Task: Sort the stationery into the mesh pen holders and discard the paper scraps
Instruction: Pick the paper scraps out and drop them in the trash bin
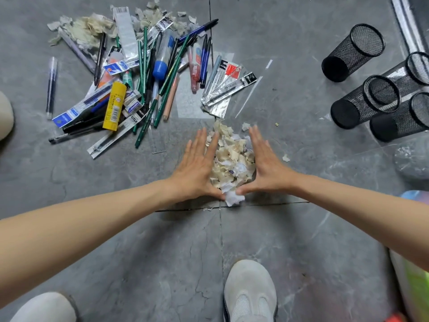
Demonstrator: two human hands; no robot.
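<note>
Paper scraps (233, 159) sit heaped on the floor (116, 217) between our two palms. Our left hand (197, 168) and right hand (267, 168) are flat-fingered and uncurled, gripping nothing. Their inner edges press the heap from either side, thumbs nearly meeting at the near end. We judge this corrals the bits into one mound for scooping out. The mound's long axis runs away from us, from thumbs to just past fingertips. Beyond our left fingertips sprawls the stationery (144, 73), pens and pencils mostly lying lengthwise away from us, with more scraps (92, 26) behind. Well beyond our right hand the mesh holders (355, 52) lie toppled, mouths turned away.
</note>
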